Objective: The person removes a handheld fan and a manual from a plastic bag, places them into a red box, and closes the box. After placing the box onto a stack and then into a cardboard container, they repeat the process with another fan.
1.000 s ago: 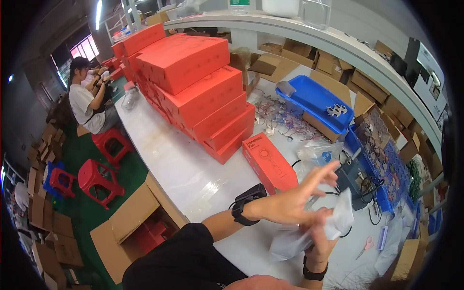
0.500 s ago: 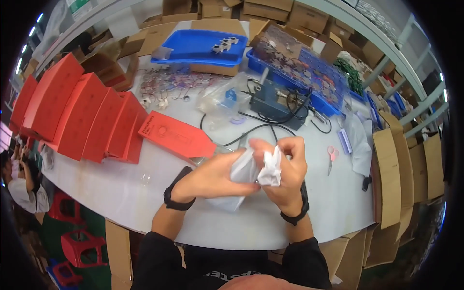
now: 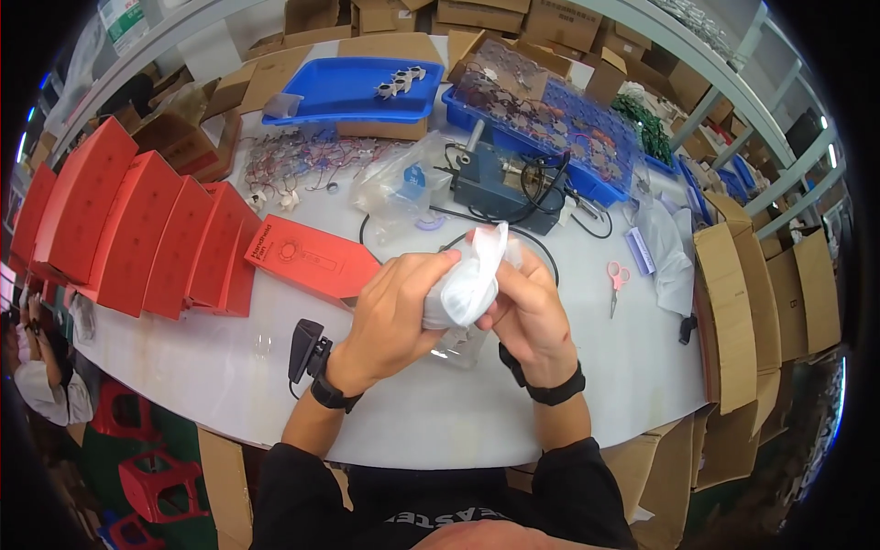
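Above the near middle of the table, both hands hold a bunched white plastic bag (image 3: 469, 289). My left hand (image 3: 390, 302) wraps its fingers round the bag's left side. With thumb and fingers, my right hand (image 3: 536, 316) pinches the gathered film on the right. Whatever the bag contains cannot be made out. Some clear plastic (image 3: 458, 348) shows just below the hands. A red carton (image 3: 307, 261) lies flat to the left, its right end partly behind my left hand. Black bands circle both wrists.
Several red cartons (image 3: 119, 220) stand in a row at left. A blue tray (image 3: 348, 87), a blue bin of wired parts (image 3: 550, 119) and a dark blue device with black cables (image 3: 504, 188) sit at the back. Pink scissors (image 3: 615, 284) and a cardboard box (image 3: 724, 312) are at right.
The white plastic has been turned and bunched between my hands. My left hand has rolled over, back upward, bringing a black block at its wrist into view. The view has shifted slightly.
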Motion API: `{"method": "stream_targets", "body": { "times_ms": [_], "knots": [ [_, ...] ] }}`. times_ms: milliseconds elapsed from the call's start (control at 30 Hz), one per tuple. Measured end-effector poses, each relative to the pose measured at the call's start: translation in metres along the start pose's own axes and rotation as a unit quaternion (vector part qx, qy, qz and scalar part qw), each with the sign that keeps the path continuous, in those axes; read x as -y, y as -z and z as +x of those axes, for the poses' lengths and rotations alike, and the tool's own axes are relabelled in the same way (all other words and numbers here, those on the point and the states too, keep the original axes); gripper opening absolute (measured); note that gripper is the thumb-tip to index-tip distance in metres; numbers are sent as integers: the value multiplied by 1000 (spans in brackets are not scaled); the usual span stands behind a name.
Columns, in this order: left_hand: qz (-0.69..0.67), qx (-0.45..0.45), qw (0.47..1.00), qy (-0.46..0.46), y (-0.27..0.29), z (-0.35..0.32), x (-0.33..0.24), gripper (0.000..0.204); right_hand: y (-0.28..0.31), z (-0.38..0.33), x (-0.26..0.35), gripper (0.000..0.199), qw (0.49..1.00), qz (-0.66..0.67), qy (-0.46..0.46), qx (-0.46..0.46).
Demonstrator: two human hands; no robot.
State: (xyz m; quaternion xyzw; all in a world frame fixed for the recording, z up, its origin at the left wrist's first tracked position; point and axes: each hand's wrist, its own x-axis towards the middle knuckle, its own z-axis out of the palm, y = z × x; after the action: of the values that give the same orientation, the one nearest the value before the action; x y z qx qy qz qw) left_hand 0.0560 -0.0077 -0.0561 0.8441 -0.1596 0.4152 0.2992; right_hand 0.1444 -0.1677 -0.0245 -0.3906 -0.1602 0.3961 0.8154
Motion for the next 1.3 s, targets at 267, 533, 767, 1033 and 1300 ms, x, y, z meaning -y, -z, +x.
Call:
{"method": "stream_targets", "body": {
  "times_ms": [267,533,767,1033,1300],
  "knots": [
    [-393,-7,881,262,6,9,-6,66,-11,6,-20,32,801,-492,340,-20],
    [-486,-21,782,389,10,10,2,56,-5,10,-24,29,668,-598,441,-49],
    [-409,12,812,416,23,8,10,48,-3,9,-19,25,702,-591,395,30],
    [-387,207,782,443,39,15,8,57,-5,11,0,43,566,-659,495,-1],
    [-240,400,838,283,35,-2,16,75,-6,-13,-8,53,494,-762,395,139]
  ]
}}
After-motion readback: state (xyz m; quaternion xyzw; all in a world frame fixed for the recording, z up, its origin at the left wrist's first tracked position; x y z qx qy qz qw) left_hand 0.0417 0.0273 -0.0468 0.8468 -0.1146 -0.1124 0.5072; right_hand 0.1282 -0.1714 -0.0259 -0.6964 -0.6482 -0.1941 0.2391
